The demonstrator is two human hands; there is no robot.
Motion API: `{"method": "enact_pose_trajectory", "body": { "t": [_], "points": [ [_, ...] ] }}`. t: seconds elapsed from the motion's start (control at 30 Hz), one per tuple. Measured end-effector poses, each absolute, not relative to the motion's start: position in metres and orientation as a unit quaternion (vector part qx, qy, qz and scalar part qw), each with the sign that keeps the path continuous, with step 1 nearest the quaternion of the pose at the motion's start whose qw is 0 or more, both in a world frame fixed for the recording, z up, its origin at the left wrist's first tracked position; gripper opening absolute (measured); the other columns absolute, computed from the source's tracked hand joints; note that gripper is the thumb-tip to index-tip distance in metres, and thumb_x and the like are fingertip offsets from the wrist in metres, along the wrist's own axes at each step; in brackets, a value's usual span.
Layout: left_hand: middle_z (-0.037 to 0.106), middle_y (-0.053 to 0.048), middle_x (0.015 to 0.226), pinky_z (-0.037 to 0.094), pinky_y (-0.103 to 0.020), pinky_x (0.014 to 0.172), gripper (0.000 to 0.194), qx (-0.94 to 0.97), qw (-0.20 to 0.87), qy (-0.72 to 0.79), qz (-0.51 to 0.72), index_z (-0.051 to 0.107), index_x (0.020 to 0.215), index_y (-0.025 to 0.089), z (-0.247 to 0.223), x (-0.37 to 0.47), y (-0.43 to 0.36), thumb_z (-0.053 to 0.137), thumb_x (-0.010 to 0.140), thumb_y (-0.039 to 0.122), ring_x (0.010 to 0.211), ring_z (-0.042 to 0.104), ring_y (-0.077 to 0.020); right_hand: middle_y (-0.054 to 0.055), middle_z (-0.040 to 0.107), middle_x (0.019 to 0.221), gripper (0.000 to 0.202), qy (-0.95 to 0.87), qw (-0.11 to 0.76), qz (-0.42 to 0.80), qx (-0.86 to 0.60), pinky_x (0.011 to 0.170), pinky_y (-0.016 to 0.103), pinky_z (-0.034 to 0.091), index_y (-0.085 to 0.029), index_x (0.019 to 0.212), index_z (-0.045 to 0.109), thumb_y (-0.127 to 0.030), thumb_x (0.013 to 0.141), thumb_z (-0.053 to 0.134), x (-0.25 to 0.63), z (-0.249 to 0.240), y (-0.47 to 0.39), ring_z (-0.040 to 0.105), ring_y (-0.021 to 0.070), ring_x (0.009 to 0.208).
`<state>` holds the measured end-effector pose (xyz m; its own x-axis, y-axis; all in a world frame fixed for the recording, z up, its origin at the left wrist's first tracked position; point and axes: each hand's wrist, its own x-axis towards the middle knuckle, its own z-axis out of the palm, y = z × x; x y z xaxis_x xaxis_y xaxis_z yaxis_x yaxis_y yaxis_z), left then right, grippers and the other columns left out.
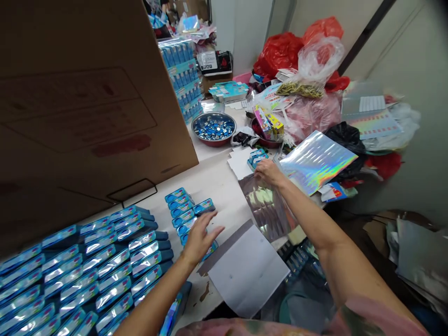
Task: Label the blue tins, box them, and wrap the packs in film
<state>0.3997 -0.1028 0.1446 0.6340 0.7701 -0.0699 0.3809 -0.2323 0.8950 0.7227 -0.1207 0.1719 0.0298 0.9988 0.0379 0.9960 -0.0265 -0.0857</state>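
Note:
My left hand is open, fingers spread, beside and partly over a short row of small blue boxes with shiny tops. One more blue box sits to the right of that row, just beyond my fingertips. Farther out, my right hand is closed, its fingers curled down at the near edge of a few blue boxes on white card. Its fingertips are hidden, so what they pinch cannot be made out. A white sheet lies at the table's front edge, between my forearms.
Many blue boxes stand in rows at left, before a large cardboard carton. A metal bowl holds small shiny blue pieces. Holographic sheets, plastic film and red bags crowd the right side.

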Motion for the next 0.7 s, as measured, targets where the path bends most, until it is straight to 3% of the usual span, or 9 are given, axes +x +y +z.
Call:
{"method": "enact_pose_trajectory", "body": {
  "t": [0.07, 0.13, 0.2, 0.27, 0.37, 0.5, 0.6, 0.7],
  "points": [
    [0.058, -0.009, 0.114, 0.040, -0.039, 0.091, 0.060, 0.753, 0.509, 0.352, 0.223, 0.056, 0.111, 0.020, 0.151, 0.446, -0.090, 0.069, 0.056, 0.041, 0.107, 0.050, -0.0245, 0.006, 0.064, 0.076, 0.016, -0.727, 0.065, -0.006, -0.684, 0.075, 0.030, 0.030, -0.016, 0.074, 0.067, -0.022, 0.079, 0.053, 0.714, 0.188, -0.132, 0.050, 0.0185, 0.080],
    [0.059, -0.010, 0.112, 0.044, -0.037, 0.082, 0.064, 0.704, 0.580, 0.342, 0.224, 0.056, 0.111, 0.019, 0.153, 0.483, -0.081, 0.071, 0.054, 0.042, 0.103, 0.052, -0.0241, 0.006, 0.063, 0.075, 0.019, -0.750, 0.091, -0.027, -0.654, 0.074, 0.029, 0.031, -0.016, 0.076, 0.067, -0.022, 0.081, 0.050, 0.707, 0.200, -0.142, 0.050, 0.0175, 0.079],
    [0.066, -0.008, 0.089, 0.047, -0.033, 0.072, 0.052, 0.635, 0.662, 0.331, 0.219, 0.064, 0.093, 0.015, 0.152, 0.509, -0.079, 0.071, 0.051, 0.045, 0.083, 0.058, -0.0197, 0.004, 0.063, 0.076, 0.020, -0.764, 0.108, -0.044, -0.634, 0.073, 0.028, 0.032, -0.017, 0.079, 0.066, -0.022, 0.083, 0.047, 0.701, 0.207, -0.151, 0.050, 0.0164, 0.079],
    [0.063, -0.003, 0.066, 0.047, -0.029, 0.063, 0.041, 0.575, 0.711, 0.338, 0.221, 0.064, 0.070, 0.012, 0.152, 0.524, -0.082, 0.070, 0.050, 0.048, 0.064, 0.056, -0.0140, 0.003, 0.063, 0.080, 0.020, -0.764, 0.114, -0.068, -0.631, 0.072, 0.028, 0.032, -0.019, 0.083, 0.066, -0.021, 0.084, 0.046, 0.698, 0.210, -0.158, 0.051, 0.0158, 0.079],
    [0.059, 0.000, 0.058, 0.046, -0.027, 0.055, 0.038, 0.519, 0.731, 0.368, 0.247, 0.059, 0.060, 0.012, 0.152, 0.535, -0.088, 0.072, 0.046, 0.046, 0.055, 0.052, -0.0105, 0.003, 0.064, 0.087, 0.019, -0.739, 0.119, -0.109, -0.654, 0.072, 0.029, 0.033, -0.020, 0.090, 0.065, -0.021, 0.084, 0.047, 0.697, 0.212, -0.166, 0.051, 0.0159, 0.080],
    [0.063, -0.006, 0.070, 0.047, -0.031, 0.058, 0.040, 0.479, 0.729, 0.422, 0.246, 0.059, 0.066, 0.011, 0.152, 0.544, -0.088, 0.073, 0.046, 0.044, 0.063, 0.057, -0.0148, 0.005, 0.063, 0.093, 0.019, -0.715, 0.120, -0.140, -0.674, 0.075, 0.029, 0.032, -0.019, 0.088, 0.064, -0.017, 0.084, 0.045, 0.698, 0.223, -0.177, 0.050, 0.0166, 0.085],
    [0.060, -0.013, 0.104, 0.047, -0.033, 0.073, 0.053, 0.516, 0.692, 0.420, 0.281, 0.060, 0.094, 0.013, 0.161, 0.546, -0.086, 0.073, 0.051, 0.039, 0.091, 0.057, -0.0221, 0.007, 0.063, 0.091, 0.020, -0.706, 0.088, -0.154, -0.685, 0.073, 0.029, 0.032, -0.016, 0.084, 0.063, -0.014, 0.084, 0.044, 0.695, 0.244, -0.190, 0.048, 0.0175, 0.085],
    [0.047, -0.012, 0.127, 0.043, -0.034, 0.084, 0.075, 0.600, 0.655, 0.311, 0.337, 0.047, 0.120, 0.022, 0.186, 0.535, -0.089, 0.075, 0.051, 0.031, 0.110, 0.048, -0.0235, 0.006, 0.062, 0.078, 0.019, -0.712, 0.043, -0.153, -0.684, 0.068, 0.029, 0.030, -0.015, 0.080, 0.063, -0.016, 0.084, 0.044, 0.683, 0.271, -0.202, 0.048, 0.0174, 0.076]
  ]
}}
